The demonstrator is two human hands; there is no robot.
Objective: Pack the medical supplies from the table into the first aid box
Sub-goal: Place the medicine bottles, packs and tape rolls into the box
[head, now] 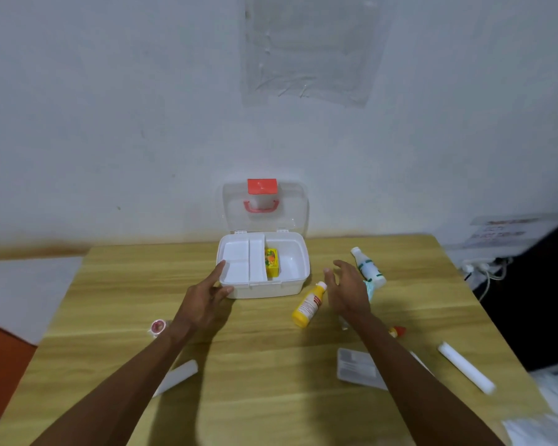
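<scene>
While the wooden table (261, 365) takes up most of the view, it's shoved right up against a pale, scuffed wall (110, 123) with a crinkly clear plastic sheet (310, 49) stuck on it. Off the right edge there's a power strip (477, 268) with cables hanging down. The first aid box (264, 289) sits at the far middle of the table, its clear lid (290, 207) standing upright against the wall, red latch (262, 186) on top. A white tray (239, 262) fills the left part, and a small yellow carton (271, 263) stands in the right part just beside it. The left hand (207, 297) is spread loose, thumb by the rim and fingertips touching the box's near left corner, not really clamping anything. The right hand (347, 289) is wide open and empty, hovering between a yellow bottle (308, 305) lying on its side and a white bottle (368, 268) with green bands, also lying down. It covers part of something pale teal (370, 289), can't tell what. Scattered nearer: a tape roll (158, 326) by the left wrist, a white roll (181, 375) half under the left forearm, a longer white roll (466, 366) far right, a clear flat packet (356, 366) partly hidden by the right forearm, and a tiny red and yellow thing (398, 332).
</scene>
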